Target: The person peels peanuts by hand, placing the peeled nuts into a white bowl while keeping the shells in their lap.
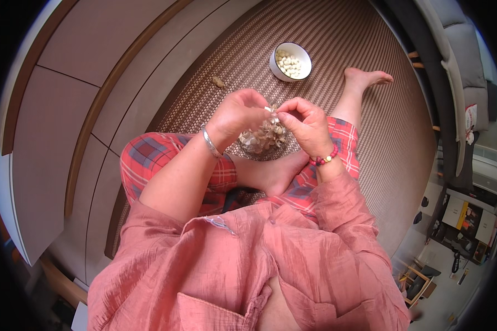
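My left hand [241,114], a silver bangle on its wrist, and my right hand [305,124], with a red bead bracelet, meet fingertip to fingertip. Between them they pinch a small pale piece [271,110], too small to tell what it is. Just below lies a heap of empty peanut shells [265,138] in what looks like a clear container, partly hidden by my left hand. Beyond my hands a white bowl with a dark rim [304,58] holds pale peeled kernels [288,65]. One unshelled peanut [218,81] lies on the woven mat, left of the bowl.
I sit on a brown patterned mat [248,49], one leg folded and the other stretched out to the right. A cabinet front [66,99] runs along the left. A grey sofa [464,53] stands at the right, with furniture and small objects at the lower right.
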